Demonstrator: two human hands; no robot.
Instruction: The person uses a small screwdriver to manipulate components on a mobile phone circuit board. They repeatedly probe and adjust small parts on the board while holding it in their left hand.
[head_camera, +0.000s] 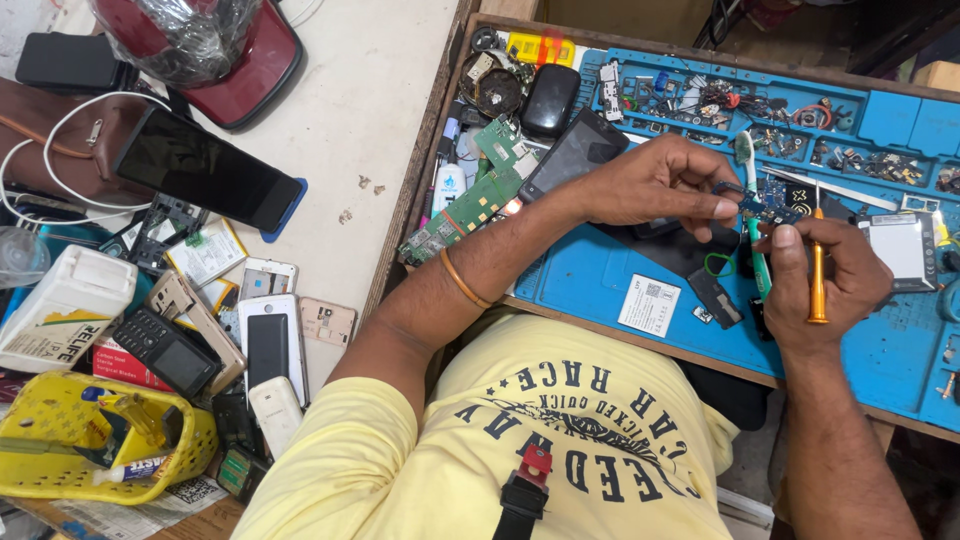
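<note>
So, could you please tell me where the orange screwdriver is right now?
In the head view, the screwdriver stands upright in the right hand, at the right over the blue mat, beside the small circuit board pinched by the left hand.

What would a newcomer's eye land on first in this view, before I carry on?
First the two hands meeting over the blue work mat: the left hand pinches a small blue circuit board, and the right hand holds an orange-handled screwdriver beside it. Next, the heap of phones and phone shells on the table at left, with a big dark phone lying above them.
</note>
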